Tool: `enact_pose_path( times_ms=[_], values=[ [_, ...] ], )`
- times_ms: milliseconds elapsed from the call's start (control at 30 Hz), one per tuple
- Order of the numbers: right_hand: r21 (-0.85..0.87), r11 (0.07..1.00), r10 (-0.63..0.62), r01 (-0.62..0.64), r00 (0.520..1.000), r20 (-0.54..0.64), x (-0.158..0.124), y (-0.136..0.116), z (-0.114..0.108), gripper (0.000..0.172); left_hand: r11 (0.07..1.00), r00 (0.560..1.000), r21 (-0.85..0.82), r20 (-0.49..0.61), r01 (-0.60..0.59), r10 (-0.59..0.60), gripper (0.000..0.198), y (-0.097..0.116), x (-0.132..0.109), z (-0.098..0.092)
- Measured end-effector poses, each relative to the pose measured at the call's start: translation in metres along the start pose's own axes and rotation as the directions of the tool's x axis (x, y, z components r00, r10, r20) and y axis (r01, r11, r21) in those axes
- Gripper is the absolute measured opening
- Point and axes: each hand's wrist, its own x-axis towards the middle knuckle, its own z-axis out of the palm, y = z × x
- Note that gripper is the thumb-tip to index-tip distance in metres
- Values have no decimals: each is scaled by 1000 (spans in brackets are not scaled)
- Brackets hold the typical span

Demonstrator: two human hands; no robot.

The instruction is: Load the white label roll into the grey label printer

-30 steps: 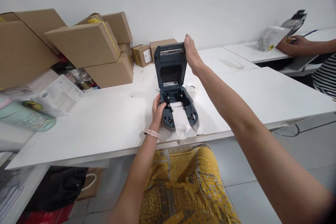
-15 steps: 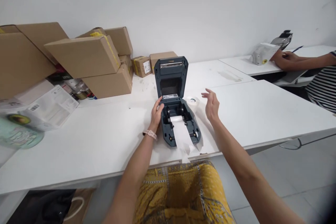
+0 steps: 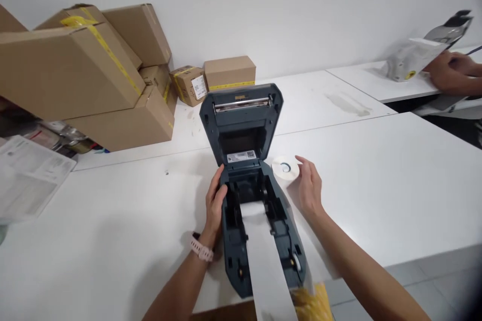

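Observation:
A dark grey label printer point(image 3: 226, 220) stands on the white table with its lid point(image 3: 241, 128) raised. A white paper strip point(image 3: 265, 261) runs from a thin roll inside it, over its front edge toward me. My left hand point(image 3: 215, 205) grips the printer's left side near the hinge, thumb on the rim. Just right of the printer stands a roll of white labels point(image 3: 280, 168). My right hand point(image 3: 311, 185) is beside that roll, fingers extended and slightly curved at its right side; whether they touch it I cannot tell.
Cardboard boxes point(image 3: 124, 120) are stacked at the back left, with two smaller cartons point(image 3: 229, 72) by the wall. A white package point(image 3: 30, 175) lies at the left. At the far right, another person's hands point(image 3: 452, 72) are by a white box point(image 3: 404, 62) and a bottle point(image 3: 450, 30).
My view has moved closer to the printer. My right hand has come from free space to the label roll's right side. My left hand stays on the printer.

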Motion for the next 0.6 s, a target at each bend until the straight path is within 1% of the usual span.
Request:
enact_pose_path(
  times_ms=[33, 67, 100, 167, 200, 233, 267, 300, 367, 467, 533, 600],
  values=[
    [-43, 999, -15, 14, 1000, -15, -4, 2, -3, 62, 1000, 1000, 14, -4, 15, -15, 54, -1, -3, 0],
    [-91, 995, -54, 51, 998, -40, -8, 6, -8, 59, 999, 1000, 25, -1, 31, -31, 53, -3, -7, -1],
    [-142, 982, -133, 121, 988, -79, -12, 10, -13, 57, 998, 999, 32, 1, 47, -47, 51, -5, -12, -1],
    [-225, 927, -335, 300, 932, -139, -19, 22, -23, 52, 996, 997, 30, 16, 78, -79, 51, -10, -21, -2],
    [-252, 893, -417, 374, 898, -144, -21, 28, -27, 50, 996, 996, 32, 17, 86, -86, 50, -12, -24, -2],
    [-269, 867, -466, 420, 874, -137, -22, 31, -28, 48, 995, 996, 37, 18, 90, -90, 51, -12, -26, -3],
    [-280, 853, -486, 440, 865, -123, -22, 33, -28, 48, 995, 996, 47, 16, 88, -89, 50, -12, -26, -3],
    [-287, 852, -482, 438, 870, -104, -21, 32, -25, 48, 995, 996, 59, 14, 82, -83, 50, -10, -24, -3],
    [-292, 870, -435, 397, 897, -76, -16, 25, -16, 49, 995, 998, 79, 13, 57, -58, 50, -4, -14, -3],
    [-256, 912, -345, 320, 937, -60, -11, 11, -3, 54, 999, 1000, 51, 15, -7, 6, 51, 3, 0, -1],
    [-216, 941, -280, 260, 958, -65, -9, 4, 0, 56, 999, 1000, 28, 9, -16, 16, 52, 6, 5, 0],
    [-179, 964, -212, 198, 975, -66, -8, 0, -2, 57, 999, 1000, 27, 9, -26, 25, 52, 6, 8, 2]
  ],
)
